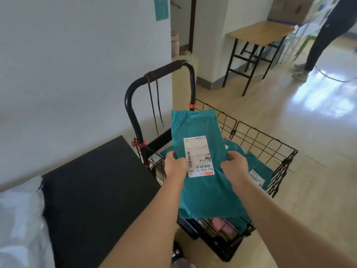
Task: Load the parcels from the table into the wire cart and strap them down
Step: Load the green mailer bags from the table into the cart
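Left hand [174,165] grips the teal poly-mailer parcel [204,196] on its 9 o'clock edge, thumb on top next to the white shipping label [199,155], fingers curled under. Right hand [234,167] grips the same parcel on its 3 o'clock edge, thumb on top. Parcel is held in the air over the wire cart [266,136], tilted, long axis running 12 to 6, label up with its barcode text upside down to the camera.

Rest, from frame 9 o'clock across:
- White plastic bag [19,219] at frame 8 o'clock, blurred, lying on the edge of the black tabletop [96,190].
- Tabletop sits just beside the cart's 9 o'clock side.
- Cart handle [160,74], a black hoop with red clips, stands upright at the cart's 11 o'clock; two black strap cords [154,105] hang loose from it.
- More teal parcels [258,167] lie in the cart at 3 o'clock of the held one, one label showing.
- Something pink [222,225] shows through the cart wire under the held parcel's 6 o'clock end; cannot tell what it is.
- Wooden-topped table [258,31] on black legs at frame 1 o'clock, against the wall.
- Another person's legs [324,39] at frame 2 o'clock, standing on the floor well apart from the cart.
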Available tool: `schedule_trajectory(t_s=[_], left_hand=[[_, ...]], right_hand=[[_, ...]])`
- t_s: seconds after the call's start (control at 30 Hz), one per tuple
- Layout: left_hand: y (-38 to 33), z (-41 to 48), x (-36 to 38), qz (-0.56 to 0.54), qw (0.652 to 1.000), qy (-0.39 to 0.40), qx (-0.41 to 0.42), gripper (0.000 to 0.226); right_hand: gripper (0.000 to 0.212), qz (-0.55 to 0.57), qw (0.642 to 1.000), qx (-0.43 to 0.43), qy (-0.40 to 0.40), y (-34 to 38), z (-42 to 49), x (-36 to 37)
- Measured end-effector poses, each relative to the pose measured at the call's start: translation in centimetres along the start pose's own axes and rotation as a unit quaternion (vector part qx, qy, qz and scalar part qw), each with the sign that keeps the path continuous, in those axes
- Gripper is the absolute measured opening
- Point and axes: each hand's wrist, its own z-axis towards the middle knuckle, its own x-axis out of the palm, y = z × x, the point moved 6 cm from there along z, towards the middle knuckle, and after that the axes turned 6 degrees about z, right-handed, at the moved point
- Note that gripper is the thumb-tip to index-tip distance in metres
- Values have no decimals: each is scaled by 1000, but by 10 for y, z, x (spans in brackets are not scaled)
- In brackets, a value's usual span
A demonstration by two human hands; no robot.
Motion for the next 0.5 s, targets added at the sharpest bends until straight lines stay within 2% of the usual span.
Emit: schedule_trajectory(t_s=[0.13,0.27,0.33,0.4,0.5], left_hand=[[-12,42,26,43,999,5,-4,43],[-17,82,43,156,987,19,-20,14],[-12,99,52,189,981,23,-42,10],[-2,113,63,185,979,27,-77,20],[16,123,79,166,975,25,-144,49]], right_hand=[[39,-55,998,-26,-21,20,45,1],[39,-134,989,-52,-42,41,91,7],[41,-175,982,-57,-50,45,112,14],[45,-207,975,-60,-51,43,130,22],[49,-231,971,-55,-22,27,152,34]])
